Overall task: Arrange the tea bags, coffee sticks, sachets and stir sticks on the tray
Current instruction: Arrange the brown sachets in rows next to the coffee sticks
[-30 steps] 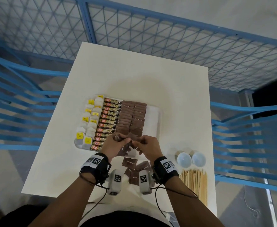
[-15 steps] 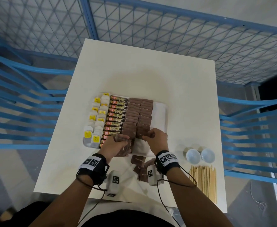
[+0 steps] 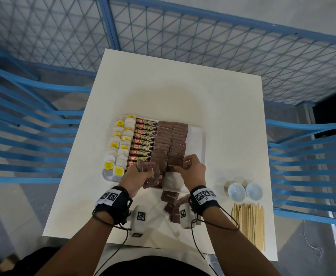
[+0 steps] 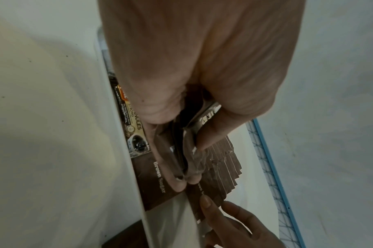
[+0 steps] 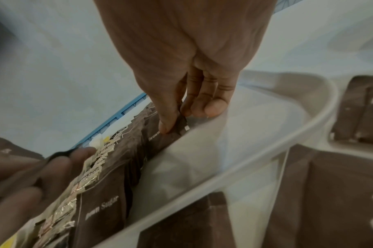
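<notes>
Two rows of tea bags lay at the left end of the white tray on the worktop. Next came a row of coffee sticks, then two rows of brown sugar packets. The left hand was curled round a bunch of spare packets at the near edge of the tray. The right hand pinched one packet at the near end of the right row. More loose packets lay on the worktop near the wrists. Two small white cups stood further right, with the wooden stir sticks beside them.
</notes>
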Tool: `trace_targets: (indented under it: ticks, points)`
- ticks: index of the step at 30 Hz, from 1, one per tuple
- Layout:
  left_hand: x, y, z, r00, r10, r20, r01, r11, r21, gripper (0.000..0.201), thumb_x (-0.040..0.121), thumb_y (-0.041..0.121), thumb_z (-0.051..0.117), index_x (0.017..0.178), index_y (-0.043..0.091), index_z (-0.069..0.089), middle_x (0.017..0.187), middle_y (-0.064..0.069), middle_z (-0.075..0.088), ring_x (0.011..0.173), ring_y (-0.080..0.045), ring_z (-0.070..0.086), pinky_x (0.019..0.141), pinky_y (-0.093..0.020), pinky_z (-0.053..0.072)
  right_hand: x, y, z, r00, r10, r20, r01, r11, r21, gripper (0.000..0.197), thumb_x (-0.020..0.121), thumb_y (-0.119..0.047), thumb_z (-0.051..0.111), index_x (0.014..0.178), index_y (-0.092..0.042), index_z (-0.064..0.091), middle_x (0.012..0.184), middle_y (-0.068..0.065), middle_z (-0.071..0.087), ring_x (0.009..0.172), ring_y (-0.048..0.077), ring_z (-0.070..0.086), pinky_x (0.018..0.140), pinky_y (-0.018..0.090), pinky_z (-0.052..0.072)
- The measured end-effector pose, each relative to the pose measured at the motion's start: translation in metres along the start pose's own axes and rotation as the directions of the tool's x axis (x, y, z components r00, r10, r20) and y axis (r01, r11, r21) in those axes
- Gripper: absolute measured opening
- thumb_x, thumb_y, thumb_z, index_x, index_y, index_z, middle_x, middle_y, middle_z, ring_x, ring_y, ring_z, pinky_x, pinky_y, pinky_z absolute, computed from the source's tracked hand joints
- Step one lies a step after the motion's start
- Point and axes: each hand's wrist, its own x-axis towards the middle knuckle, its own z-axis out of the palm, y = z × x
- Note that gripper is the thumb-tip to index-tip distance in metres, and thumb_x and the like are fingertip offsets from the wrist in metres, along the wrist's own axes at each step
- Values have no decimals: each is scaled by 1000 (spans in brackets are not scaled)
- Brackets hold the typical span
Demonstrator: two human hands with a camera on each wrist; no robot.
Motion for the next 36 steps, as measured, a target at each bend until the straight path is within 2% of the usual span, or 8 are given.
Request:
trace_targets:
  ticks: [8, 13, 16, 20, 24, 28, 33, 36]
  points:
    - [1, -3, 2, 999, 33, -5, -33, 998, -46, 20, 92, -6, 67, 111, -6, 71, 104, -29, 74, 97, -43, 73, 81, -47, 62, -14, -6, -1, 997, -63, -42, 64, 998, 20, 17, 87, -32, 77, 94, -23, 64, 80, -10, 67, 71, 2, 61, 60, 8, 42]
    - [2, -2, 6, 996, 67, -58, -69, 997, -22, 14, 85, -2, 77, 95, 8, 78, 93, -15, 78, 92, -33, 73, 92, -54, 57, -18, -21, 5, 960, -124, 252, 98, 989, 115, 23, 92, -45, 69, 99, -24, 72, 89, -10, 73, 79, 3, 66, 73, 18, 52]
    - [1, -1, 7, 994, 85, -64, -86, 996, -15, 15, 86, 2, 78, 101, 6, 78, 101, -19, 77, 98, -37, 73, 96, -58, 56, -17, -24, 8, 928, -150, 340, 103, 983, 151, 13, 88, -35, 77, 90, -22, 72, 82, -4, 75, 68, 7, 66, 70, 28, 57]
    - [-1, 0, 9, 991, 114, -72, -110, 993, 46, 19, 88, 4, 77, 107, 7, 77, 101, -15, 79, 103, -36, 73, 93, -52, 59, -14, -24, 7, 953, -158, 259, 111, 976, 186, 9, 85, -26, 80, 84, -19, 74, 75, -5, 74, 66, 4, 67, 66, 18, 52]
    - [-5, 5, 12, 974, 225, -32, -213, 952, 221, 15, 91, 11, 76, 97, 23, 80, 91, -4, 80, 92, -16, 74, 83, -32, 59, -15, -26, 7, 936, -238, 259, 213, 969, 123, 4, 87, -22, 78, 84, -20, 75, 77, -9, 73, 72, 3, 66, 69, 13, 50]
    - [-2, 6, 10, 950, 305, -74, -261, 899, 352, 9, 89, 21, 79, 83, 28, 79, 79, 0, 78, 81, -19, 73, 82, -39, 59, -16, -29, 7, 909, -276, 312, 268, 961, 70, 8, 90, -27, 74, 94, -20, 75, 85, -10, 72, 77, -2, 62, 70, 7, 44]
    - [-4, 6, 12, 931, 353, -96, -295, 879, 374, 18, 95, 22, 72, 81, 33, 74, 84, -2, 76, 82, -19, 71, 72, -33, 58, -19, -32, 9, 926, -165, 341, 119, 981, 151, 13, 91, -30, 72, 89, -16, 73, 77, -6, 72, 61, 6, 62, 63, 25, 54]
    - [-4, 4, 11, 927, 354, -125, -284, 879, 383, 20, 96, 29, 70, 82, 42, 72, 91, -3, 76, 90, -24, 73, 81, -42, 61, -16, -31, 7, 955, -110, 275, 44, 971, 235, 10, 92, -20, 71, 84, -16, 75, 71, -6, 71, 56, 3, 58, 62, 26, 49]
